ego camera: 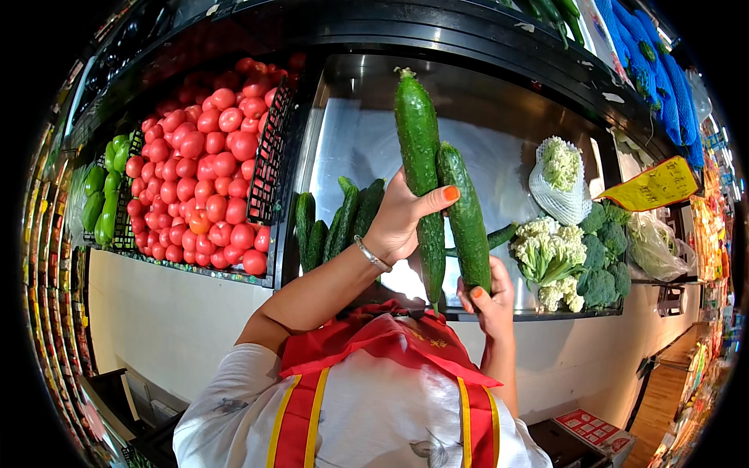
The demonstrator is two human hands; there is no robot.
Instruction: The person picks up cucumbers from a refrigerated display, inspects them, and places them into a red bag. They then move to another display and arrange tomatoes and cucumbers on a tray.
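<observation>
My left hand (pixel 404 216), with a silver bracelet (pixel 373 255) at its wrist, grips a long bumpy cucumber (pixel 416 128) that points away from me. Its thumb lies across the front of that cucumber and reaches the edge of a second, shorter cucumber (pixel 465 205). Around the lower end of the shorter one my right hand (pixel 494 298) is closed. Both cucumbers touch side by side above a shiny metal display tray (pixel 357 128). Several more cucumbers (pixel 342 225) lie in the tray at its left, partly behind my left arm. Another thin cucumber (pixel 501 236) shows behind the held ones.
Left of the tray stands a black plastic crate (pixel 266 175) heaped with tomatoes (pixel 199 169), then green peppers (pixel 105 199). Cauliflower (pixel 550 257), broccoli (pixel 605 257) and a net-wrapped cauliflower (pixel 562 175) sit at the right. A yellow sign (pixel 652 184) juts out there. A dark shelf edge (pixel 445 35) runs behind.
</observation>
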